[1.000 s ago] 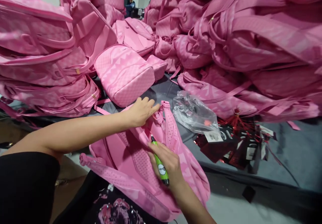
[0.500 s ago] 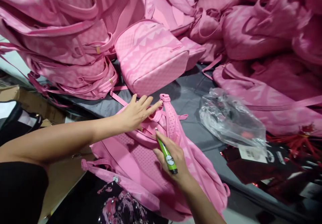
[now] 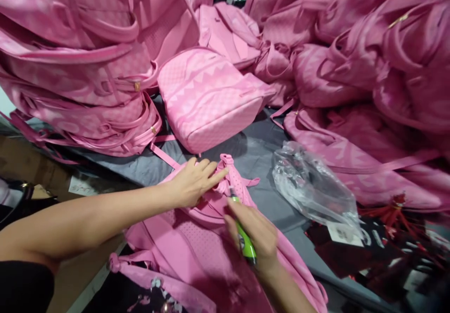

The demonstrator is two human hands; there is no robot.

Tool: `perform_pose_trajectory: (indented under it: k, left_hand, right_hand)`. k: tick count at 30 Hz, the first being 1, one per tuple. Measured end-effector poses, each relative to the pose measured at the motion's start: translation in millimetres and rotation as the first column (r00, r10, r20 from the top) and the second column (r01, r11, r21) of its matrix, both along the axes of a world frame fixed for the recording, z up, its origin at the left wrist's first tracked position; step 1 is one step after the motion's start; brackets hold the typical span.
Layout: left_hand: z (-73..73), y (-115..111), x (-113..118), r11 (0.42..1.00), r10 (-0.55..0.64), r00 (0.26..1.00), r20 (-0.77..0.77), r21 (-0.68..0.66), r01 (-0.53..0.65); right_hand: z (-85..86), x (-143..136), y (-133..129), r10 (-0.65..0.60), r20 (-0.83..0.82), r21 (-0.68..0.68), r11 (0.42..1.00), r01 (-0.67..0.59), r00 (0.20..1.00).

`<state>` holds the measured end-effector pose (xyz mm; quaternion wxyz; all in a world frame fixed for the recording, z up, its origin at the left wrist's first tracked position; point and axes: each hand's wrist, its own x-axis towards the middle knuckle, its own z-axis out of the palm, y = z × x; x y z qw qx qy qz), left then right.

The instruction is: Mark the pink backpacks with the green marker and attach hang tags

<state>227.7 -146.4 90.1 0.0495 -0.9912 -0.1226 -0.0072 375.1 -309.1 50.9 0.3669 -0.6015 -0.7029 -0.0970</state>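
A pink backpack (image 3: 207, 238) lies at the front edge of the table, its dotted back panel and straps facing up. My left hand (image 3: 198, 182) presses on its top end, fingers bent over the fabric near the handle and strap ends; it seems to grip the pink cloth there. In my right hand (image 3: 255, 231) is a green pen-like tool (image 3: 245, 243) with a black end, held between thumb and fingers. Its thin tip points at the top of the backpack, close to my left fingers. The exact contact of the tip is blurred.
Stacked pink backpacks (image 3: 87, 78) stand at the left, and another pink bag (image 3: 211, 97) lies ahead. More pink bags (image 3: 344, 69) pile up at the right. A clear plastic bag (image 3: 312, 186) and dark tags with red cords (image 3: 362, 252) lie on the grey cloth (image 3: 262, 158).
The view has tilted up, so things sit lower in it. My right hand has shifted slightly right with the green tool, which has turned a little. My left hand stays on the backpack.
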Motion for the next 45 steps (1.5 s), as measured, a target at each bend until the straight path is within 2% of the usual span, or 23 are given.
perform_pose_trajectory:
  k: [2, 4, 6, 8, 11, 14, 21, 28, 36, 41, 45]
  left_hand:
    - [-0.8, 1.1, -0.3, 1.000, 0.028, 0.999, 0.026, 0.001, -0.028]
    - [-3.1, 1.2, 1.1, 0.997, 0.076, 0.996, 0.056, 0.004, -0.076]
    - [-5.5, 0.0, 2.9, 0.992, 0.124, 0.991, 0.059, 0.006, -0.124]
    - [-7.5, -2.2, 4.0, 0.985, 0.174, 0.984, 0.042, 0.011, -0.174]
    - [-9.5, -5.3, 3.1, 0.963, 0.270, 0.962, 0.035, 0.008, -0.270]
    - [-10.9, -6.6, 0.2, 0.942, 0.336, 0.941, 0.045, -0.025, -0.335]
    - [-9.9, -7.6, 2.9, 0.925, 0.378, 0.926, 0.006, -0.032, -0.378]
    - [-9.4, -6.5, 6.3, 0.910, 0.413, 0.911, -0.012, -0.040, -0.413]
    - [-7.5, 0.9, 2.6, 0.940, 0.332, 0.942, -0.044, -0.065, -0.335]
    - [-7.5, 0.0, -3.2, 0.923, 0.371, 0.928, -0.002, -0.103, -0.370]
    - [-6.1, -0.4, -5.2, 0.921, 0.374, 0.927, -0.027, -0.104, -0.375]
  right_hand:
    - [-4.6, 1.3, 10.6, -0.180, 0.139, 0.077, 0.982, 0.171, 0.974]
    - [-8.8, -2.3, 24.7, -0.284, 0.237, -0.033, 0.953, 0.300, 0.929]
    - [-11.3, -10.0, 38.0, -0.298, 0.329, -0.184, 0.911, 0.370, 0.896]
    - [-12.2, -18.3, 46.8, -0.301, 0.399, -0.274, 0.862, 0.426, 0.866]
    - [-13.1, -25.1, 49.0, -0.323, 0.419, -0.350, 0.805, 0.479, 0.849]
    - [-14.3, -24.7, 42.3, -0.388, 0.362, -0.370, 0.775, 0.513, 0.848]
    - [-17.0, -18.9, 37.2, -0.408, 0.272, -0.352, 0.801, 0.485, 0.871]
    - [-18.3, -16.2, 39.6, -0.408, 0.239, -0.409, 0.781, 0.472, 0.881]
    - [-16.0, -10.6, 41.8, -0.380, 0.212, -0.477, 0.763, 0.435, 0.900]
    - [-17.4, -8.3, 40.6, -0.372, 0.198, -0.489, 0.764, 0.420, 0.907]
    - [-18.1, -7.7, 39.2, -0.377, 0.192, -0.482, 0.768, 0.422, 0.906]
